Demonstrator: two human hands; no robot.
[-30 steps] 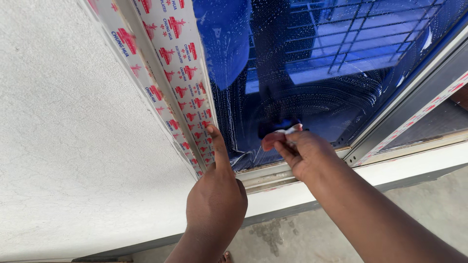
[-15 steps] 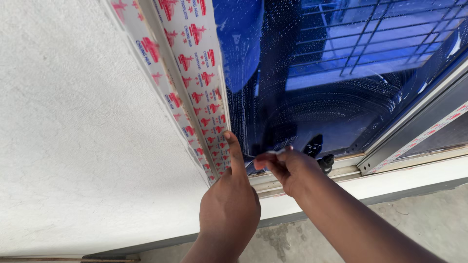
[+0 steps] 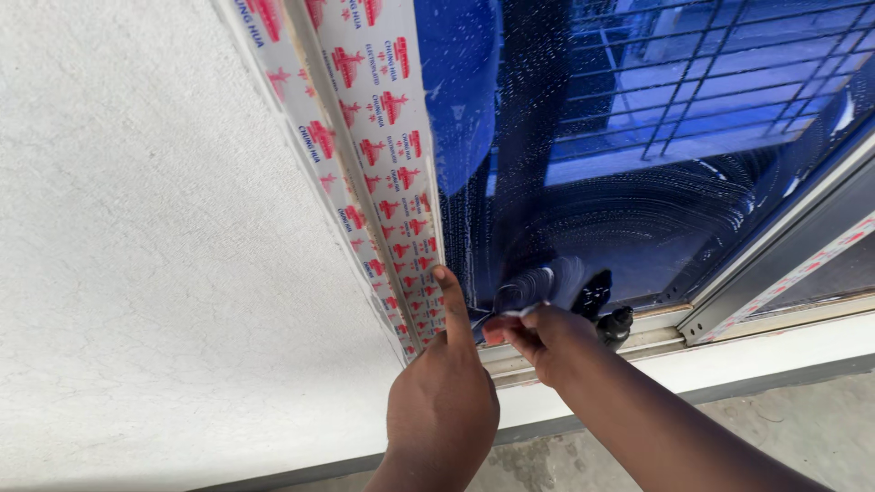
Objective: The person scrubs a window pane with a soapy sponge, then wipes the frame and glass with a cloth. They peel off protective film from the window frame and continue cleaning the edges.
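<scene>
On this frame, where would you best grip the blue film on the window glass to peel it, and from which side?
Probably at the loose curled corner of the blue film, at the glass's lower left beside the printed frame strip. Come from below and pinch the lifted flap, as the right hand does; the left hand presses its forefinger beside it. Elsewhere the film lies flat.

Left hand (image 3: 444, 405) raised, index finger straight up; right hand (image 3: 540, 334) pinching, fingers closed, forearm stretched out.

The left hand (image 3: 444, 410) rests a finger on the window frame (image 3: 387, 173), with the wall (image 3: 155, 255) to its left. Just right of it, the right hand (image 3: 545, 339) pinches the film corner (image 3: 521, 299) against the glass pane (image 3: 629, 164); the sill (image 3: 729, 351) runs right of that hand.
</scene>
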